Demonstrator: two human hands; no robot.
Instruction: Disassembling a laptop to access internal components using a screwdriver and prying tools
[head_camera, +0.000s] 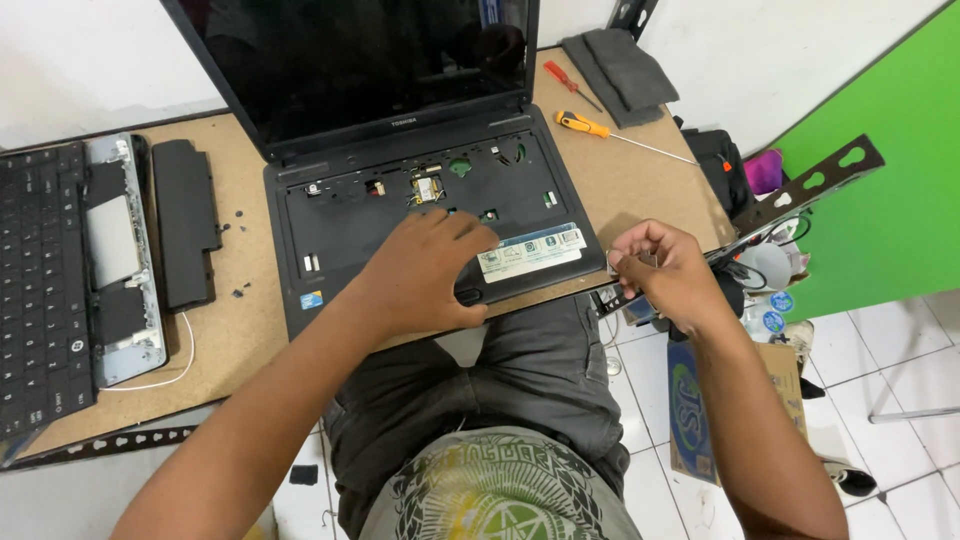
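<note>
Both hands work at the counter edge — the left hand lies open, flat on the opened laptop palm rest, likely steadying it, while the right hand pinches a small, indistinct part just off its right corner.

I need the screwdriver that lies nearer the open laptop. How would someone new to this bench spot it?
Start at the open black laptop on the wooden table. Just past its right edge lie two screwdrivers. The nearer one, the orange-handled screwdriver, has a long bare shaft, unlike the smaller red-handled screwdriver beside the grey cloth.
</note>
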